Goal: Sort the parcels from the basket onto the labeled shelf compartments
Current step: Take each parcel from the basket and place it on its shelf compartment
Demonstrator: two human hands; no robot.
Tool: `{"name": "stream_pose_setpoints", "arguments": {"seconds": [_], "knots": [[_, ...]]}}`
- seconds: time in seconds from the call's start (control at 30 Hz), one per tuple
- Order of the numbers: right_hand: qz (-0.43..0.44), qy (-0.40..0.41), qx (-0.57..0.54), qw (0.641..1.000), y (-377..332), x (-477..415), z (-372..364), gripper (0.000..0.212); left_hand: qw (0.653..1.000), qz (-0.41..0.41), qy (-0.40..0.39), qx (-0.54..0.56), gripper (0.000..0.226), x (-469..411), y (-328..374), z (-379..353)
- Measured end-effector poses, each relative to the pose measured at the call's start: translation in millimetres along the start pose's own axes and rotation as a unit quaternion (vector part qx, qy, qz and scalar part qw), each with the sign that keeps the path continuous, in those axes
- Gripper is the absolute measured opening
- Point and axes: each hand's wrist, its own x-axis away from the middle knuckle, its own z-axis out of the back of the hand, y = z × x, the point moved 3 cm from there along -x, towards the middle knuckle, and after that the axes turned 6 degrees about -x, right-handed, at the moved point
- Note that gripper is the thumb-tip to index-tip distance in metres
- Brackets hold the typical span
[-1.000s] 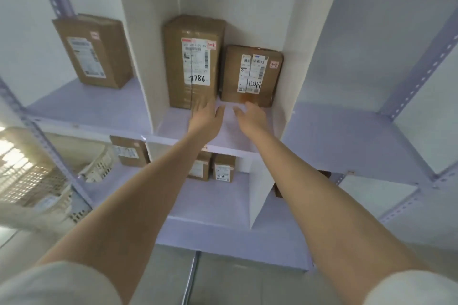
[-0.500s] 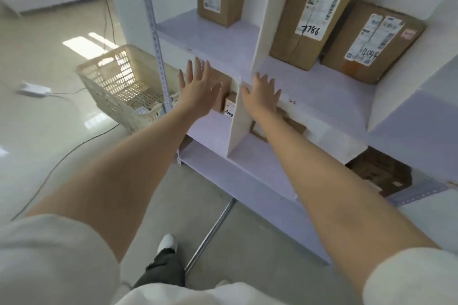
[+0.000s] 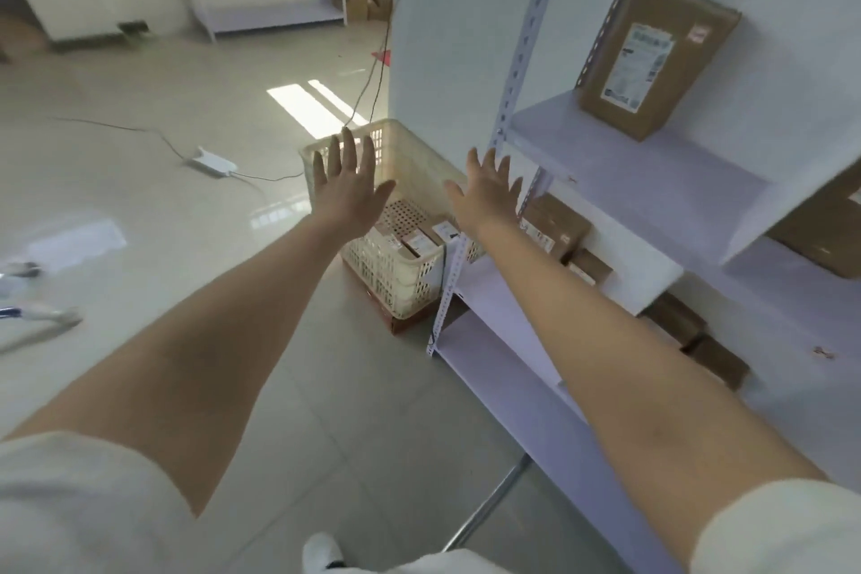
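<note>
A cream lattice basket (image 3: 400, 280) stands on the floor beside the shelf's left end, with brown parcels (image 3: 419, 240) lying inside. My left hand (image 3: 347, 184) hovers over the basket's near-left side, fingers spread, holding nothing. My right hand (image 3: 489, 191) is stretched out over the basket's right edge, also empty with fingers apart. The pale violet shelf (image 3: 605, 163) rises at the right. A tall brown parcel (image 3: 652, 61) stands on its upper board, and smaller parcels (image 3: 554, 224) sit on the lower one.
A white power adapter (image 3: 212, 161) with cables lies on the tiled floor left of the basket. Another shelf (image 3: 265, 9) stands at the far wall. More boxes (image 3: 699, 336) rest on the lowest shelf level. My shoe (image 3: 321, 555) shows at the bottom.
My view and both hands have swung left and down, away from the two parcels in the upper compartment and over to the basket. Both hands stay empty.
</note>
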Motion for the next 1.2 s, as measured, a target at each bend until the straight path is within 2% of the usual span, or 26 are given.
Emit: {"name": "stream_pose_setpoints", "arguments": {"seconds": [0.2,0.47,0.77,0.97,1.07,1.2], "knots": [[0.001,-0.095,0.022,0.995,-51,-60,-52,0.072,0.999,0.034,-0.026,0.010,0.072,-50,-87,-15],[-0.039,-0.165,-0.004,0.985,-50,-182,-105,0.076,0.995,0.018,-0.100,-0.006,0.076,-163,-126,-62],[-0.136,-0.195,-0.045,0.970,-2,-330,-146,0.079,0.987,-0.039,-0.146,-0.045,0.078,-332,-121,-100],[-0.214,-0.244,-0.082,0.943,24,-391,-188,0.079,0.971,-0.050,-0.227,-0.051,0.078,-411,-142,-151],[-0.251,-0.234,-0.097,0.934,36,-424,-214,0.079,0.959,-0.068,-0.268,-0.069,0.078,-460,-153,-177],[-0.314,-0.207,-0.120,0.919,49,-457,-243,0.076,0.933,-0.134,-0.321,-0.088,0.078,-519,-152,-210]]}}
